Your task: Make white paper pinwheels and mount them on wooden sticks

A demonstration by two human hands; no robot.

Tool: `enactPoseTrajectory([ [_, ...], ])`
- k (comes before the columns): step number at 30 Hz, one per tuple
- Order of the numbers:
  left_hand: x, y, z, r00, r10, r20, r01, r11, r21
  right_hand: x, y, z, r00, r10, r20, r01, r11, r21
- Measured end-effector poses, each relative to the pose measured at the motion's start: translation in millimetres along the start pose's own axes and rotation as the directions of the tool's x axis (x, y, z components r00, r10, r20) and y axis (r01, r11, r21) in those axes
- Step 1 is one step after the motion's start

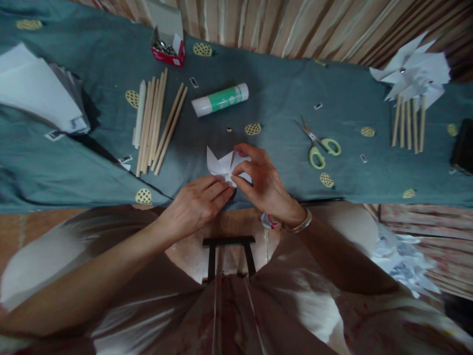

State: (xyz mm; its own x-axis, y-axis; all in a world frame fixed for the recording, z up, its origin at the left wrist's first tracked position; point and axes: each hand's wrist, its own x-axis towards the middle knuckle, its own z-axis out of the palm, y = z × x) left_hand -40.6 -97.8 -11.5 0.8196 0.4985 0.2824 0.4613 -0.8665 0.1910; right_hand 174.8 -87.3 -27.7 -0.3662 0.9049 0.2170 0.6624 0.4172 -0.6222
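Between my hands, near the table's front edge, lies a white paper pinwheel (220, 165) with its blades partly folded toward the middle. My left hand (201, 201) presses the near side of the paper with its fingertips. From the right, my right hand (260, 180) pinches paper near the pinwheel's centre between thumb and index finger, and its other fingers reach over the far edge. The right-hand part of the paper is hidden under that hand. Just beyond the paper sits a small shiny metal piece (229, 129), apart from both hands.
A glue stick (220, 100) lies beyond my hands, with wooden sticks (157, 121) to its left. Green-handled scissors (318, 144) lie open-bladed at right. Finished pinwheels (416, 74) lie far right, a paper stack (37, 93) far left. A red box (168, 55) of metal pieces stands behind.
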Motion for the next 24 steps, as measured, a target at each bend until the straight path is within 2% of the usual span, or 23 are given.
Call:
enactPoseTrajectory([
  [3,0.4,0.4,-0.3,1.000,-0.007,0.005,0.007,1.000,0.005,-0.8,0.9,1.9,1.000,-0.021,-0.017,0.020,0.999,-0.031],
  [9,1.5,2.2,-1.6,0.999,-0.016,0.036,0.016,1.000,0.004,-3.5,3.7,6.9,0.988,-0.135,-0.078,0.130,0.989,-0.073],
  [13,1.1,1.6,-0.7,1.000,0.001,0.009,-0.001,1.000,0.015,-7.6,2.8,8.0,0.991,-0.120,-0.052,0.114,0.988,-0.104],
  [20,2.6,1.0,0.9,1.000,0.005,0.006,-0.006,0.999,0.039,-15.3,-7.7,12.8,0.974,-0.220,-0.058,0.199,0.948,-0.250],
  [24,3.0,0.3,-0.1,0.999,-0.009,-0.052,0.013,0.997,0.077,-12.7,-12.8,17.6,0.968,-0.247,-0.033,0.231,0.937,-0.261],
])
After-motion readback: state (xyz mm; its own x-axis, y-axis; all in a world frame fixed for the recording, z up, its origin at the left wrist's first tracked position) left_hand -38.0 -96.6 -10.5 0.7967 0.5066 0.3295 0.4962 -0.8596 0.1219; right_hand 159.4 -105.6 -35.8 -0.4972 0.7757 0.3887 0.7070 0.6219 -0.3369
